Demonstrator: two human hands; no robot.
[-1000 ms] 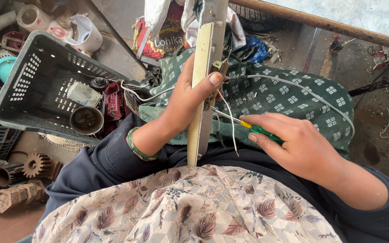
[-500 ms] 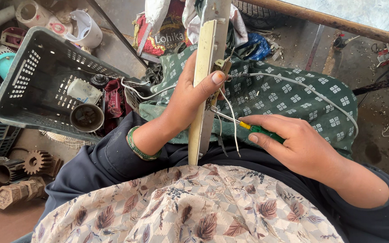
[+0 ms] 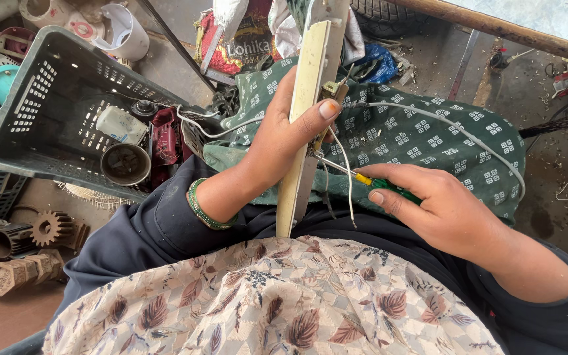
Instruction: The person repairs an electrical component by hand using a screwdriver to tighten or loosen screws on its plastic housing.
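While left hand (image 3: 277, 141) grips cream fixture strip (image 3: 304, 125) upright over lap, I see right hand (image 3: 442, 210) closed on green screwdriver (image 3: 389, 189); keep tip square, strip steady, wires (image 3: 346, 181) clear.

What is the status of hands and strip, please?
Left hand grips cream strip upright. Right hand holds green screwdriver, tip at strip. Loose wires hang beside tip.

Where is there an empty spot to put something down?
Bare brown floor lies below the gear parts; bare ground shows past the green cloth. The grey crate has room inside. Around the left hand, right hand and strip it's crowded.
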